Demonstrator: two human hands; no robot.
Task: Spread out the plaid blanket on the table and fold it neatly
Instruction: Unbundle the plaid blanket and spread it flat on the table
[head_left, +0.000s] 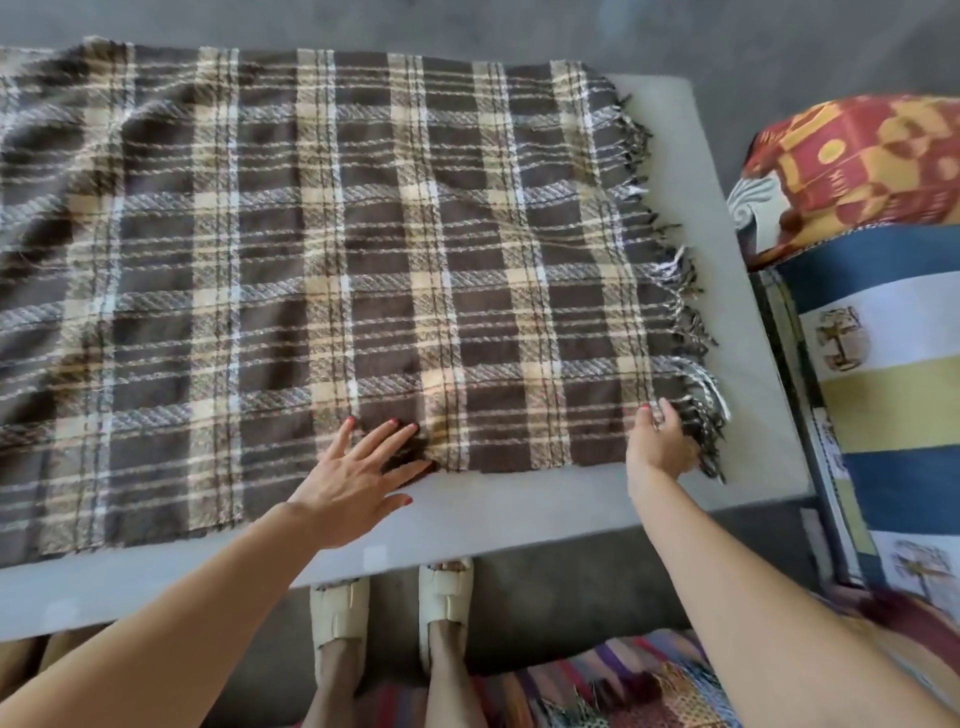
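- Blanket (322, 270) first, in my one head view: brown plaid crossed by cream, tan and pale blue-white stripes, with a coarse, fuzzy weave.
- It lies spread nearly flat on the pale grey table (727, 322), covering most of the top. I see soft ripples toward the far left, smoother cloth on the right.
- Its long axis runs left to right across my view. The left end passes out of frame; the right end finishes in a dark and white fringe (685, 312) that points toward the table's bare right strip.
- The near edge runs parallel to the table's front edge, leaving a bare band of tabletop between.
- My left hand (358, 483) rests palm down on the near edge, fingers spread wide and flat, tips on the cloth, thumb over the bare table. It grasps nothing.
- My right hand (660, 441) sits at the near right corner beside the fringe, fingers curled into the cloth there. I cannot tell if they pinch it or only press it.
- I can read no brand, label or writing anywhere.
- Below the table edge I see two feet in cream slippers (447, 592) on the grey floor, and a striped multicoloured rug (597, 686).
- To the right stands furniture draped in blue, white and yellow striped fabric (893, 395), with a red and orange patterned cushion (857, 166) on top.
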